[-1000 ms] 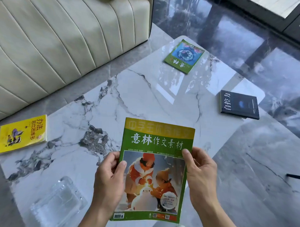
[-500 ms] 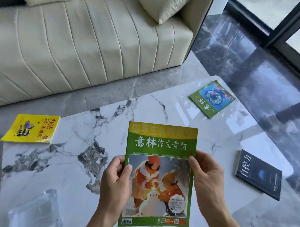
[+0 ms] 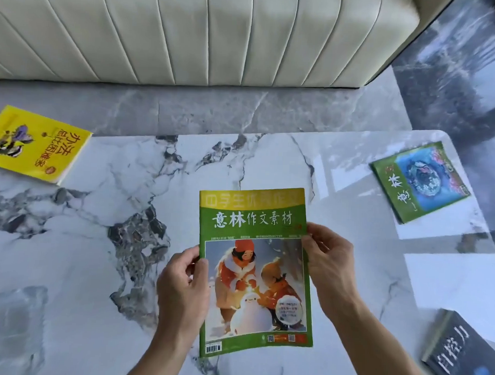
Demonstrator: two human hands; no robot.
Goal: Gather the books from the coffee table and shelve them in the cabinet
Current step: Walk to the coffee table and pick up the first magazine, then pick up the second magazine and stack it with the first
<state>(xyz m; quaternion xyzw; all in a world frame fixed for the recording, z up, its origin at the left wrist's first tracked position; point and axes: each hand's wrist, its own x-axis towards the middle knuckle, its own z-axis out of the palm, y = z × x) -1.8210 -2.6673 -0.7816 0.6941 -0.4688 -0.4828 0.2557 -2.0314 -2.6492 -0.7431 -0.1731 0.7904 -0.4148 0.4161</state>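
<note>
I hold a green magazine (image 3: 253,269) with a snow-scene cover above the white marble coffee table (image 3: 112,238). My left hand (image 3: 185,290) grips its left edge and my right hand (image 3: 329,263) grips its right edge. A yellow book (image 3: 36,145) lies at the table's far left corner, overhanging the edge. A second green magazine (image 3: 419,180) with a blue picture lies at the far right. A dark book (image 3: 463,354) lies at the near right edge.
A cream ribbed sofa (image 3: 204,34) stands just beyond the table, across a strip of grey floor. A clear plastic container (image 3: 11,319) sits on the table at the near left. Dark glossy floor (image 3: 463,71) lies to the right.
My view has swung left and closer to the sofa, so the table's books shifted right in frame. Both hands keep the green magazine held as before.
</note>
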